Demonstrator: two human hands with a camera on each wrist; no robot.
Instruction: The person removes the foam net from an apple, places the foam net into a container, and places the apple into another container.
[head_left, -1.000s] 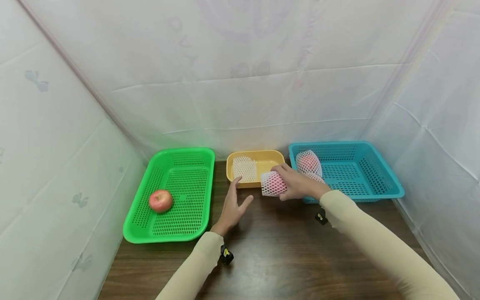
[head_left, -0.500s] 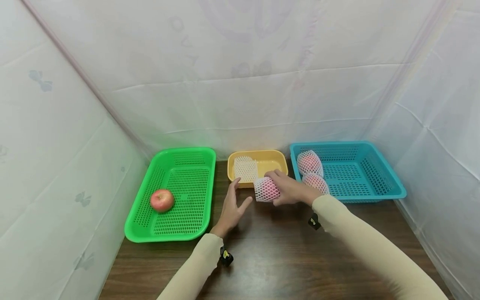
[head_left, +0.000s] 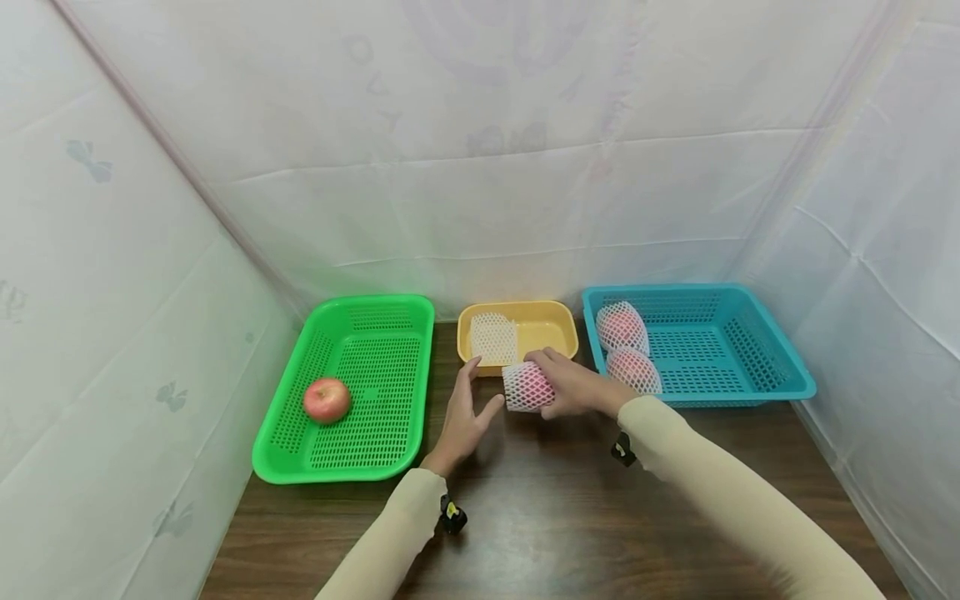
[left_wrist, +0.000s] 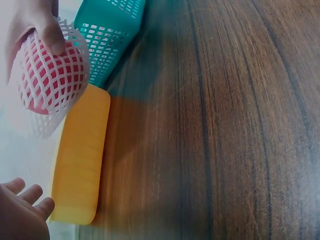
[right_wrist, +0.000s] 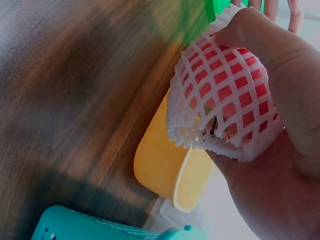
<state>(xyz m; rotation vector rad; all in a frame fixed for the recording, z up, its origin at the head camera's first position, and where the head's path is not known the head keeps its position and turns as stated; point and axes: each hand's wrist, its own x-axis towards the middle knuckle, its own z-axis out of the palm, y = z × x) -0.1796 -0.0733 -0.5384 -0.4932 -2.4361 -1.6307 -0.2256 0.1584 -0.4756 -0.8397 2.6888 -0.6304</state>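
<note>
In front of the yellow tray, my right hand (head_left: 570,385) grips an apple (head_left: 529,387) wrapped in a white foam net. The right wrist view shows the thumb pressed along the foam net (right_wrist: 225,90), with red skin and a dark stem visible through the mesh. Just left of the wrapped apple, my left hand (head_left: 459,417) is held with its fingers and thumb spread, holding nothing. Its thumb lies close to the net's loose end; whether they touch I cannot tell. A flat foam net (head_left: 493,337) lies in the yellow tray (head_left: 551,312).
At left, a green basket (head_left: 408,417) holds one bare apple (head_left: 327,400). The blue basket (head_left: 776,350) at right contains two net-wrapped apples (head_left: 622,327) along its left side. Behind the containers hangs a white curtain (head_left: 480,208). Dark wood tabletop (head_left: 570,508) extends in front.
My right hand has moved left and slightly nearer with the wrapped apple, from beside the blue basket toward my left hand. The left hand has stayed nearly still.
</note>
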